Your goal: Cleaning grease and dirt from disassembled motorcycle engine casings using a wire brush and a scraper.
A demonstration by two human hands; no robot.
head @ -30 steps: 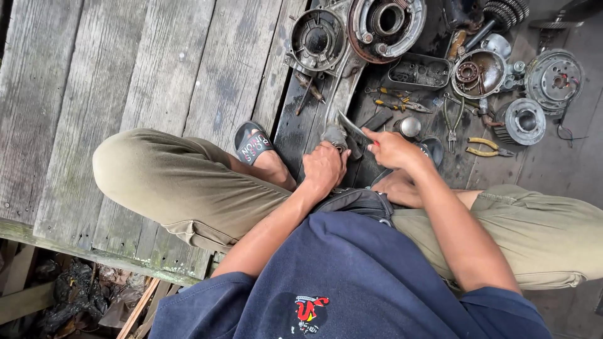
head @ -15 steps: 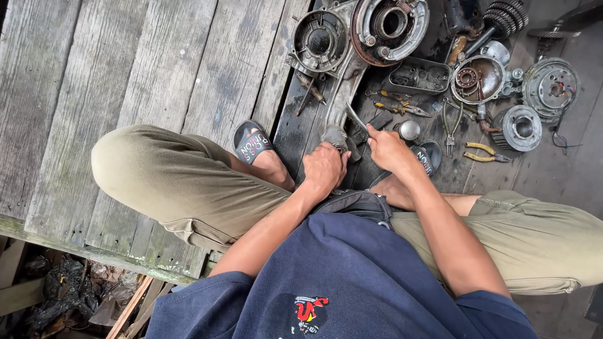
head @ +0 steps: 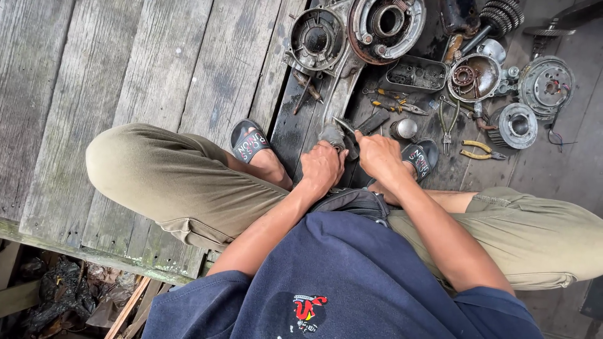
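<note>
I squat on a plank floor with both arms reaching down between my knees. My left hand (head: 321,167) is closed around a small grey metal part (head: 331,135) held against the boards. My right hand (head: 379,156) grips a thin metal tool (head: 344,125) whose tip points at that part. The two hands almost touch. A long engine casing (head: 339,94) lies just beyond them, its round open housings (head: 384,22) at the far end.
Pliers with yellow handles (head: 480,149), other pliers (head: 447,125), a metal tray (head: 416,74), a bowl-shaped part (head: 472,76), a round flywheel (head: 545,85) and a shiny cap (head: 405,129) lie to the right. The floor's edge (head: 94,254) drops off at lower left.
My right hand has lowered the thin tool closer to the small part in my left hand. The view has shifted slightly; my left hand stays on the part.
</note>
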